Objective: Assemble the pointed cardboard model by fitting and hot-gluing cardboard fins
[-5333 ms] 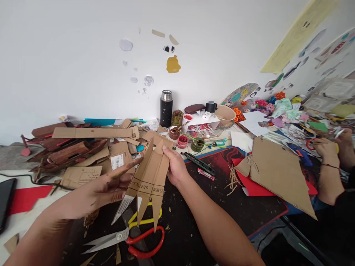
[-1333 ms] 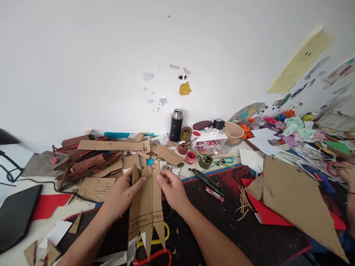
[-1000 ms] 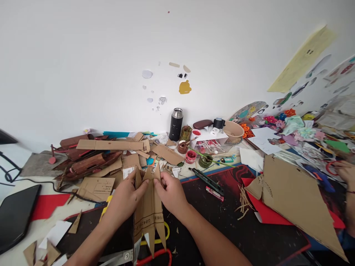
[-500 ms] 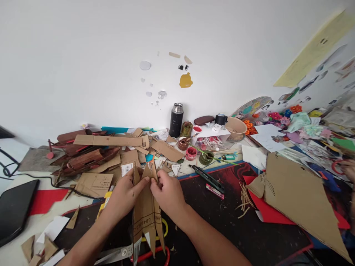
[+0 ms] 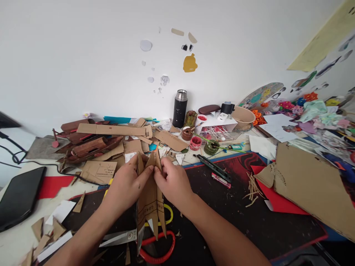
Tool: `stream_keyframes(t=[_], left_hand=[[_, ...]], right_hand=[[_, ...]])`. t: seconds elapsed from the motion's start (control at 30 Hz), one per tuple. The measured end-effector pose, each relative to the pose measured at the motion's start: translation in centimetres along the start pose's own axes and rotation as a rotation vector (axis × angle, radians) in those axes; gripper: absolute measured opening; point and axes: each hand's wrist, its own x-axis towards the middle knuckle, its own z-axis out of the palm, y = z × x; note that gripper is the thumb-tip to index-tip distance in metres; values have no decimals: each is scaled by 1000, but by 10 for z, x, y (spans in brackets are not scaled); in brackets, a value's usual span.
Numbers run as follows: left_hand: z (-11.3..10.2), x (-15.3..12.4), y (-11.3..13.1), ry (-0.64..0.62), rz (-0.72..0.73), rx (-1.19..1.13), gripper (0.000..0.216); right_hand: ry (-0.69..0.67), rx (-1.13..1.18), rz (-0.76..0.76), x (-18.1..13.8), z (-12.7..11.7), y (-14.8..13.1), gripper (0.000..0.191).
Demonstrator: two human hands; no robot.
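A folded piece of cardboard [image 5: 148, 195], cut to points at both ends and printed with dark lettering, is held upright between both hands. My left hand [image 5: 130, 181] grips its left side, thumb pressed on the face near the upper points. From the right, my right hand [image 5: 173, 181] pinches the same piece, its thumb close to the other. Some fingers are hidden behind the cardboard. Below it on the dark mat lie scissors [image 5: 163, 255] with red handle loops, partly covered by the cardboard. A yellow loop [image 5: 169, 214] shows just behind it.
Brown cardboard boat models [image 5: 91, 151] and scraps lie at the left. A black flask [image 5: 180, 109] and paint jars [image 5: 211, 147] stand along the back. A utility knife [image 5: 212, 168] rests on the mat [image 5: 222, 214]; a large cardboard sheet [image 5: 310, 184] is at the right.
The view has tilted down and turned slightly left. Both hands keep their hold on the folded cardboard, which has barely changed. A person's hand at the far right edge is no longer visible.
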Motion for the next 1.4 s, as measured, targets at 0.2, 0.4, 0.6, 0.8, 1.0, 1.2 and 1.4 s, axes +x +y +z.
stream_keyframes(t=[0.2, 0.4, 0.6, 0.8, 1.0, 1.2, 1.4], left_hand=[[-11, -4, 10, 3, 49, 27, 30], [-25, -7, 14, 13, 93, 174, 26], [-35, -10, 21, 10, 87, 363, 24], [-36, -16, 26, -5, 105, 432, 22], [-33, -19, 27, 9, 149, 421, 22], [-30, -19, 32, 20, 178, 365, 26], [-29, -20, 30, 45, 194, 366, 28]], right_hand=[[39, 146, -34, -3, -6, -6, 25], [-13, 241, -29, -8, -2, -9, 21], [-31, 350, -48, -7, -5, -5, 32], [-3, 471, -39, -2, -9, -1, 26], [42, 300, -88, -6, -14, -9, 22], [53, 240, -106, -10, -17, -14, 22], [53, 185, -149, -10, -18, -15, 21]])
